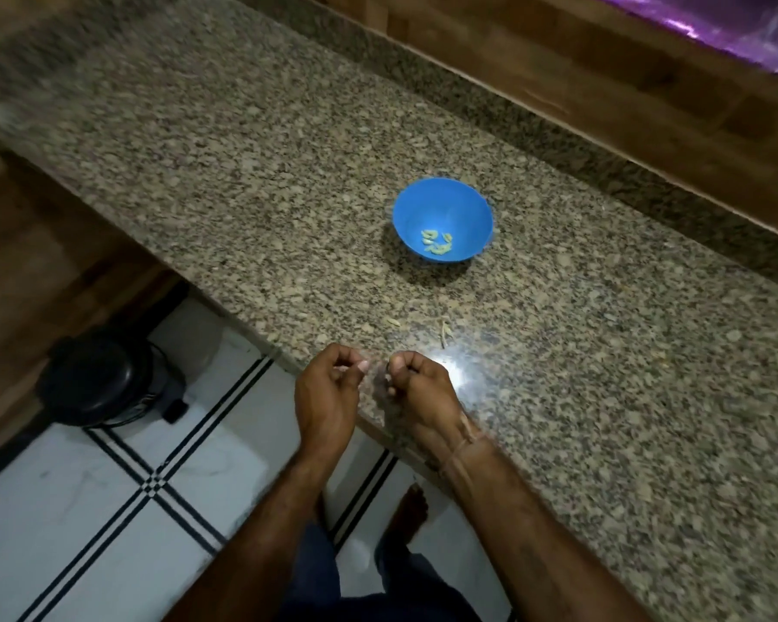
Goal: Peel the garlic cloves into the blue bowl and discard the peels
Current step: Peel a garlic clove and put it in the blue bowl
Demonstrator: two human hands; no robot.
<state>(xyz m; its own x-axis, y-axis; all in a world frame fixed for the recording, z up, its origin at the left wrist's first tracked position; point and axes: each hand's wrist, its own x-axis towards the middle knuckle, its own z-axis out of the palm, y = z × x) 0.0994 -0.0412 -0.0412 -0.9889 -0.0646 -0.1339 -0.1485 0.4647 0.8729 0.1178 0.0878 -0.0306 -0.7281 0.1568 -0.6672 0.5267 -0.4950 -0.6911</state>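
left hand (329, 397), right hand (419, 389) curled, contents unclear | blue bowl (423, 204) upright, cloves (436, 242) inside

I see a round blue plastic bowl (442, 208) upright on the speckled granite counter (243, 181). A few pale peeled garlic cloves (436, 243) lie at its bottom. A thin dry peel scrap (444, 334) lies nearer me.

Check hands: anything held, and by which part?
Cannot tell. Left hand and right hand curl fingers at the edge of the speckled granite counter; anything pinched is too small and blurred.
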